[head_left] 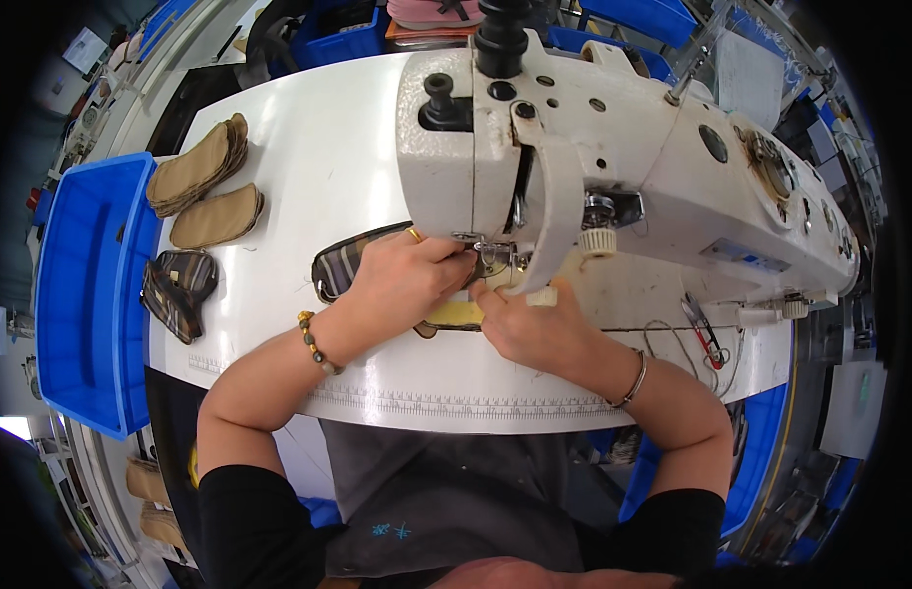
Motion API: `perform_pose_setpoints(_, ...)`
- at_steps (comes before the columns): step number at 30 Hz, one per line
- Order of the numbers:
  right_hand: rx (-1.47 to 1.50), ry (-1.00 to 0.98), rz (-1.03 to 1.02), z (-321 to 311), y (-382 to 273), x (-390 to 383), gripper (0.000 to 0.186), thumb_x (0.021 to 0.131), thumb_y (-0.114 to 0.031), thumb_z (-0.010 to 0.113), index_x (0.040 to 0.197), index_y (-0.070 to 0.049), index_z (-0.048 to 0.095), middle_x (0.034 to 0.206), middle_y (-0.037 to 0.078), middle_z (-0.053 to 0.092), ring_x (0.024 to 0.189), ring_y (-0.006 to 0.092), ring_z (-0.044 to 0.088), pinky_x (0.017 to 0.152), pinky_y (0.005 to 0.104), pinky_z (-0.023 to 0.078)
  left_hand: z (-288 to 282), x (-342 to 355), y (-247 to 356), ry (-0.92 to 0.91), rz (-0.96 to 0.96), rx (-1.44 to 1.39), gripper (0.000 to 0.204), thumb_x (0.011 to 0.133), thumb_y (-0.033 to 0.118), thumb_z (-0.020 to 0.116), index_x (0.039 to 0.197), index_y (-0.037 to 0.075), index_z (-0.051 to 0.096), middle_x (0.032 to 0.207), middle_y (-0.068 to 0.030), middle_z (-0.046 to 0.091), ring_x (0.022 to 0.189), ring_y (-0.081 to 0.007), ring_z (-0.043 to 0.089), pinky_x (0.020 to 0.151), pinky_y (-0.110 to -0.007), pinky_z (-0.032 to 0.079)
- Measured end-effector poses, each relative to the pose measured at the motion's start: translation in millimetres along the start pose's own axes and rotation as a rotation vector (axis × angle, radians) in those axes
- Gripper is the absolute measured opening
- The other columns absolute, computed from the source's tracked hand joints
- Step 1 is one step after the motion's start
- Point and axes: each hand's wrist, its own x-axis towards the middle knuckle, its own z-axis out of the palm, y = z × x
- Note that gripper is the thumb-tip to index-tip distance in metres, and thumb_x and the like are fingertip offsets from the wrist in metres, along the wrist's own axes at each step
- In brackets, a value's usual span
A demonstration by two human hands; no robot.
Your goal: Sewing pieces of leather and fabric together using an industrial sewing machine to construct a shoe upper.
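A striped fabric piece (340, 267) with a dark bound edge lies on the white sewing table, running under the presser foot (493, 257) of a white sewing machine (613, 147). My left hand (409, 280) is closed on the piece, its fingertips pinched just left of the presser foot. Close in front of the foot, my right hand (535, 329) has its fingers curled at the edge of the work. Between the hands shows a yellow strip (454, 313) with a dark edge below it. My fingers hide the stitching spot.
Stacked brown fabric pads (196, 172) and a single brown pad pile (217, 217) lie at the left, by folded striped pieces (181, 290). A blue bin (91, 294) stands off the left edge. Red-handled thread snips (704, 334) and a loose cord (662, 344) lie right.
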Motion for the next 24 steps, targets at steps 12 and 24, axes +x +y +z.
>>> perform_pose_setpoints(12,0.049,0.101,-0.059,7,7,-2,0.021,0.078,-0.007,0.064,0.097,0.000,0.070,0.061,0.007,0.061,0.047,0.0230,0.059,0.044,0.0355,0.047,-9,7,-1,-0.016,0.048,0.008,0.022,0.070,0.018,0.074,0.092,0.015,0.075,0.093,0.0051,0.066,0.081,-0.0153,0.064,0.072,-0.028,0.053)
perform_pose_setpoints(24,0.133,0.088,-0.020,10,5,-7,0.019,0.075,-0.010,0.066,0.093,-0.005,0.071,0.060,0.007,0.059,0.049,0.0229,0.060,0.046,0.0383,0.046,-15,3,0,-0.127,-0.085,-0.191,0.022,0.074,0.008,0.070,0.095,0.012,0.075,0.094,0.0006,0.071,0.078,-0.0201,0.067,0.069,-0.032,0.053)
